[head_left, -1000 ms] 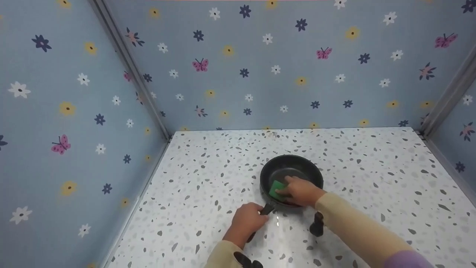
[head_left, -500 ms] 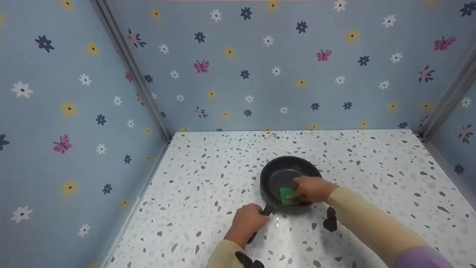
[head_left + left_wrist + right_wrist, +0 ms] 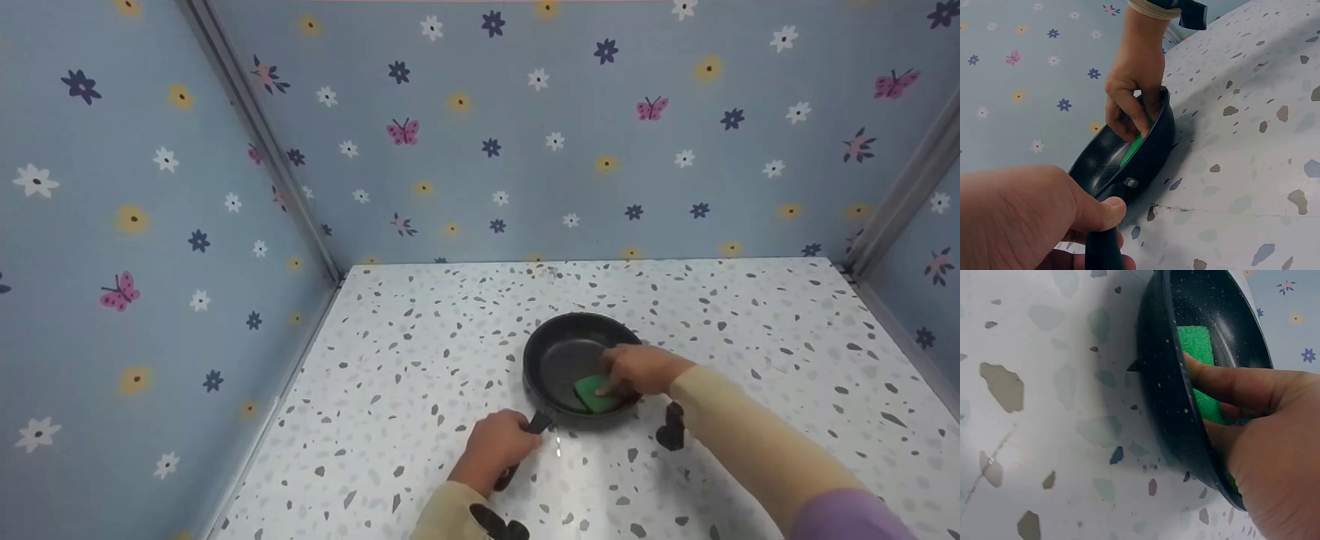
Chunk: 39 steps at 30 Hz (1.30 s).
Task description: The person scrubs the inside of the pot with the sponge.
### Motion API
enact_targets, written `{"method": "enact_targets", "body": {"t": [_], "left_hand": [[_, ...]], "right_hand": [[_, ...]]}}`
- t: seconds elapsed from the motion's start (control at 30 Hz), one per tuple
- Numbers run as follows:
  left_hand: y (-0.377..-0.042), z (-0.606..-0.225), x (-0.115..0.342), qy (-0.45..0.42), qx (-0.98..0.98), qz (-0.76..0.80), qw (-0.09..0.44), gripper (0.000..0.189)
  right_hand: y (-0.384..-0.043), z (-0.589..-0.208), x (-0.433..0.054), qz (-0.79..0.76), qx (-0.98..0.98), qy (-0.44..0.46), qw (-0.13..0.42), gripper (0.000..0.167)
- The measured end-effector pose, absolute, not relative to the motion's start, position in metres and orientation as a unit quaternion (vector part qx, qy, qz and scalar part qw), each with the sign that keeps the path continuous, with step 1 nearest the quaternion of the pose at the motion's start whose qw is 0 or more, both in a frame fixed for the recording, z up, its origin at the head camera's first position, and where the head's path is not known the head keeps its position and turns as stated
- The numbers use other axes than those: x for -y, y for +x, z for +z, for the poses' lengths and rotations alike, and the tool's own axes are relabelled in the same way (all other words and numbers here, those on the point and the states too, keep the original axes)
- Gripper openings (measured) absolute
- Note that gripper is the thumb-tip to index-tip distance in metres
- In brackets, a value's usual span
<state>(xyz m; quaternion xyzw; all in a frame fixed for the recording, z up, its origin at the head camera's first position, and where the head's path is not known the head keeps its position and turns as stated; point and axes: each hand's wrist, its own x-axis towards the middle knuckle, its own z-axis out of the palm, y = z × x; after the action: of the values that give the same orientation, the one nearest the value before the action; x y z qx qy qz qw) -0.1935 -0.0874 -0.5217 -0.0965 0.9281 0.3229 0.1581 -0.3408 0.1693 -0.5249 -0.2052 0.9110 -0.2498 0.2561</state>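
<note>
A black frying pan [image 3: 559, 360] sits on the speckled white tabletop, right of the middle in the head view. My left hand [image 3: 501, 442] grips its handle [image 3: 538, 422], with the thumb lying along the top in the left wrist view. Inside the pan, my right hand [image 3: 637, 369] holds a green scouring sponge [image 3: 595, 395] against the floor near the front right wall. In the right wrist view the sponge [image 3: 1196, 343] shows beside the fingers, and the pan's near wall hides part of it.
The speckled tabletop [image 3: 420, 352] stretches around the pan on all sides. Blue walls [image 3: 525, 172] with flowers and butterflies stand behind it and at both sides. Dark wrist-mounted devices [image 3: 671, 427] sit on the sleeves.
My right hand has slid the sponge rightward along the pan's floor, from the front left toward the front right wall. My left hand stays on the handle, and the pan has barely moved.
</note>
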Motion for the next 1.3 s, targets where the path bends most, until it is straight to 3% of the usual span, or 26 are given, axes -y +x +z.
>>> {"method": "enact_targets", "body": {"t": [0.17, 0.37, 0.5, 0.8, 1.1, 1.3], "left_hand": [[-0.196, -0.521, 0.086, -0.087, -0.928, 0.326, 0.159, 0.015], [-0.198, -0.516, 0.086, -0.082, -0.931, 0.319, 0.154, 0.011], [-0.198, -0.516, 0.085, -0.073, -0.931, 0.326, 0.146, 0.010], [-0.199, -0.518, 0.086, -0.075, -0.925, 0.335, 0.160, 0.010], [-0.199, -0.518, 0.089, -0.059, -0.929, 0.331, 0.155, 0.009], [-0.199, -0.519, 0.087, -0.057, -0.927, 0.335, 0.161, 0.012]], "right_hand": [[-0.340, -0.528, -0.174, -0.243, -0.910, -0.242, 0.233, 0.030], [-0.335, -0.534, -0.174, -0.192, -0.883, -0.402, 0.148, 0.013], [-0.331, -0.534, -0.172, -0.157, -0.867, -0.462, 0.104, 0.029], [-0.320, -0.539, -0.156, -0.137, -0.886, -0.432, 0.095, 0.047], [-0.315, -0.544, -0.132, -0.124, -0.885, -0.448, 0.032, 0.035], [-0.312, -0.551, -0.122, -0.116, -0.911, -0.396, 0.005, 0.032]]}}
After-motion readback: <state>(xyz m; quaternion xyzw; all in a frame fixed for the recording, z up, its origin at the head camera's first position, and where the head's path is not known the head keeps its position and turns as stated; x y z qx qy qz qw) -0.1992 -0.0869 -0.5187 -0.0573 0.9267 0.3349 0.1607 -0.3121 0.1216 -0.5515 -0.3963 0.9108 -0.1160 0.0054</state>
